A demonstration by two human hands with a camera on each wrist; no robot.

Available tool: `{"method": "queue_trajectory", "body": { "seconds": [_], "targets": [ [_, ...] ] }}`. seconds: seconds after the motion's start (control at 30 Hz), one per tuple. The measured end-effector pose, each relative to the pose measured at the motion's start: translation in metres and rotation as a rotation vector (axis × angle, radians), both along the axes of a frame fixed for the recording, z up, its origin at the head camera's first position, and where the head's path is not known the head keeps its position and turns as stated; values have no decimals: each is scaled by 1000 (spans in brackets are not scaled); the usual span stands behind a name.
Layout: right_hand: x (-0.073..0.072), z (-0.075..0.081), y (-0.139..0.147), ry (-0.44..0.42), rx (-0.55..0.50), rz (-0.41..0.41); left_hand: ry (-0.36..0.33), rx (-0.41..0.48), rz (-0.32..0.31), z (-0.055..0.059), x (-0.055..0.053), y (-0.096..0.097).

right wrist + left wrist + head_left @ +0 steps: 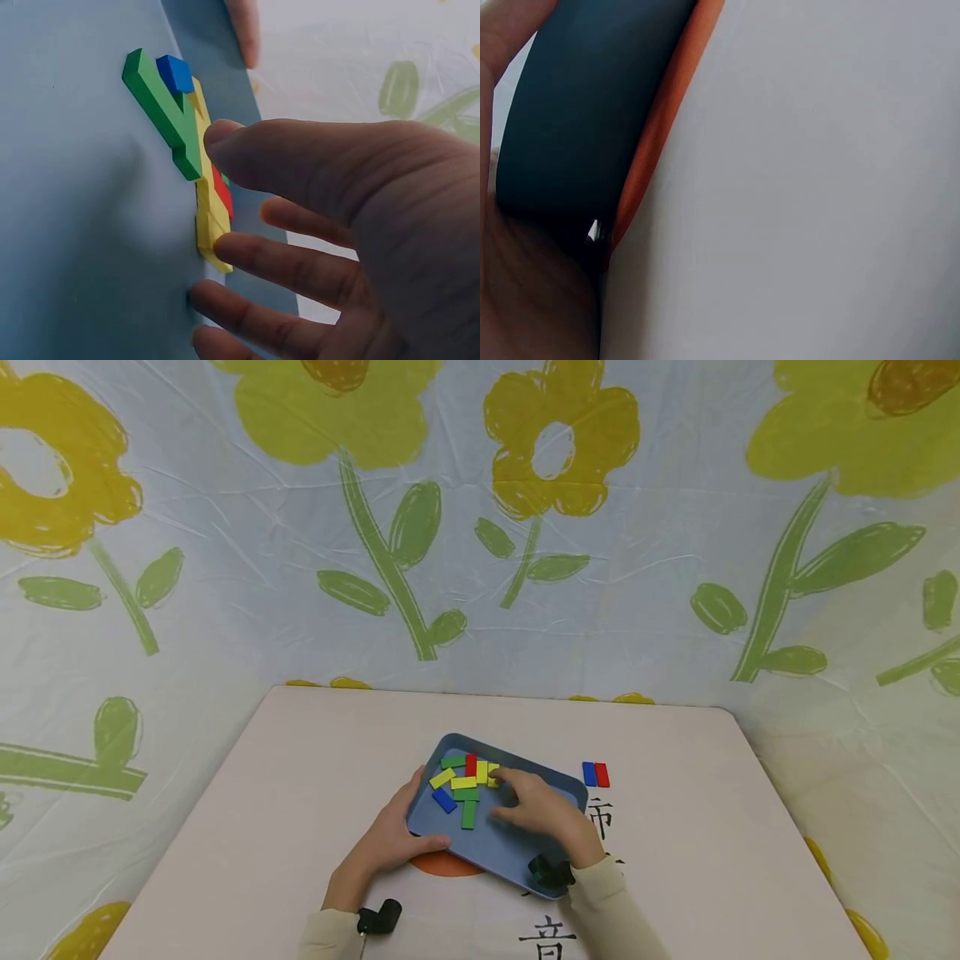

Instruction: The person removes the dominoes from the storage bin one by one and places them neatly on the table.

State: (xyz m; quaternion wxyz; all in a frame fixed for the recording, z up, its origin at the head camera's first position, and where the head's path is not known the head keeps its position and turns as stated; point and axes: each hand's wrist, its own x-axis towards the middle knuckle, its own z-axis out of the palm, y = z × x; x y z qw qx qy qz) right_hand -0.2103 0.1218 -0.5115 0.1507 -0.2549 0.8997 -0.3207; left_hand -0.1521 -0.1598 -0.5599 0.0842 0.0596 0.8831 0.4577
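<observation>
A blue-grey tray lies at an angle on the table, with several small flat blocks near its far left corner. My left hand grips the tray's left end, thumb over the near rim; its other fingers are partly hidden along the left side. Over the tray, my right hand has its fingers spread and thumb apart, fingertips right at a yellow block. Beside it are another yellow block and a red block. A green block and a blue block lie nearer to me.
Outside the tray's far right corner, a blue block and a red block lie side by side on the pale table. Black printed characters and an orange shape show around the tray. A flower-patterned cloth hangs behind.
</observation>
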Motion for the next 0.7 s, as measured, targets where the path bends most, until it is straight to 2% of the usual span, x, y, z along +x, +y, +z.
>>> {"method": "queue_trajectory", "body": {
  "seconds": [0.27,0.53,0.7],
  "targets": [
    [2,3,4,6,17,8,9,-5,-2,0,0,1],
    [3,8,10,-45,26,-19,14,-9,1,-2,-1,1],
    [-1,6,10,-8,9,-26,16,-10,4,-3,-1,2]
  ]
}}
